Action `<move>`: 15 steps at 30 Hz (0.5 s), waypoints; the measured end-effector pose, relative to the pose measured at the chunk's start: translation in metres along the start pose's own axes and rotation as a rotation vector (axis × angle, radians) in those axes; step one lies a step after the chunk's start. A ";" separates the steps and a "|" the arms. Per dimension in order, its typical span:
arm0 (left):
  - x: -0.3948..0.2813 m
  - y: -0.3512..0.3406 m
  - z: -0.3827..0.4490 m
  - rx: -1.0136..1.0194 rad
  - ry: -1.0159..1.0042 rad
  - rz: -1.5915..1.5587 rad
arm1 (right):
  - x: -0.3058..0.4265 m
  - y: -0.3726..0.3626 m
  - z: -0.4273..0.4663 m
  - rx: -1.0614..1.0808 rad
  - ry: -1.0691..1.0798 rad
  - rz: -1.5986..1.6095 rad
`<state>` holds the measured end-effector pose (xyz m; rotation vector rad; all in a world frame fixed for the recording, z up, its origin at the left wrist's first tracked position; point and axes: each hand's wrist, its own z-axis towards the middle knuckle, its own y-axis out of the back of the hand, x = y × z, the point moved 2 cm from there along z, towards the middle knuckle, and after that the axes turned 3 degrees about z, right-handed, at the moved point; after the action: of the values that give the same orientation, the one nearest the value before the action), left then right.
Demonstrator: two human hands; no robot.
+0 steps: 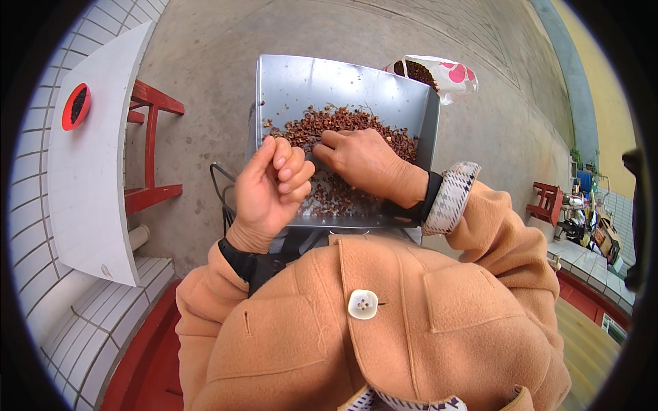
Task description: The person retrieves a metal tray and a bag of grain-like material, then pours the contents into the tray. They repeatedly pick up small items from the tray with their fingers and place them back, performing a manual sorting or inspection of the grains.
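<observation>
A sheet-metal tray with raised walls lies before me. A heap of dried reddish-brown husks, apparently Sichuan peppercorns, spreads across its middle, with thin stems among them. Scattered pieces cover the tray floor closer to me. My right hand reaches over the heap, back upward, its bent fingertips at the husks; whether they pinch any is hidden. Above the tray's left front part, my left hand is turned palm inward with its fingers curled in and thumb raised. Nothing shows in it, though the inside of the curl is hidden.
A plastic bag holding dark red husks stands beyond the tray's right corner. Left, a white tabletop on red legs carries a red bowl of dark bits. Black cable loops beside the tray. A red stool stands far right.
</observation>
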<state>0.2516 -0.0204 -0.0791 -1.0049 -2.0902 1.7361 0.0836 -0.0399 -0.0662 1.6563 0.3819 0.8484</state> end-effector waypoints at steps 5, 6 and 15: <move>0.000 -0.002 0.000 0.003 -0.005 0.004 | -0.010 -0.002 -0.002 0.001 -0.047 0.080; 0.000 -0.002 0.000 0.008 -0.007 0.008 | -0.012 -0.002 -0.002 -0.014 -0.087 0.106; -0.001 -0.001 0.000 0.007 -0.011 0.015 | -0.011 -0.003 -0.001 0.012 -0.096 0.076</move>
<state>0.2512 -0.0212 -0.0776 -1.0137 -2.0869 1.7584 0.0764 -0.0453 -0.0726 1.7242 0.2600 0.8207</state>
